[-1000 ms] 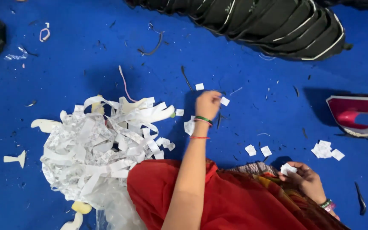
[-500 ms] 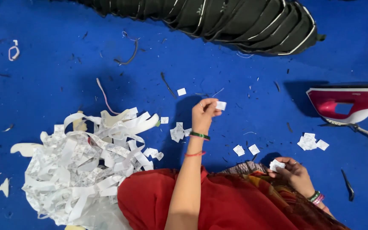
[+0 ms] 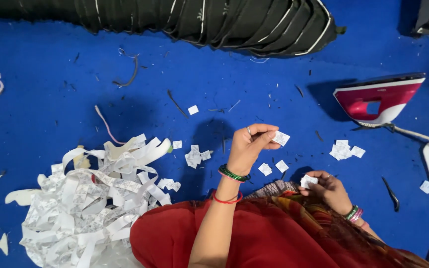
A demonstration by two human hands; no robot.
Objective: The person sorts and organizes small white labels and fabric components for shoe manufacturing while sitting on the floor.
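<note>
My left hand [image 3: 250,147] is raised over the blue surface [image 3: 50,114] and pinches a small white square piece [image 3: 281,138] between thumb and fingertips. My right hand [image 3: 327,188] rests low by my red garment [image 3: 274,238] and holds a small stack of white squares [image 3: 308,181]. Two loose white squares [image 3: 273,167] lie on the blue surface between the hands. A small heap of squares [image 3: 194,156] lies to the left of my left wrist.
A large heap of white paper strips [image 3: 85,203] lies at the lower left. A pink and white iron [image 3: 378,99] stands at the right, its cord [image 3: 423,138] trailing right. Black pleated fabric [image 3: 214,22] runs along the top. More squares [image 3: 344,150] lie below the iron.
My left hand has picked a white square off the blue surface and lifted it, drawing back toward my right hand. My right hand stays in place with its stack.
</note>
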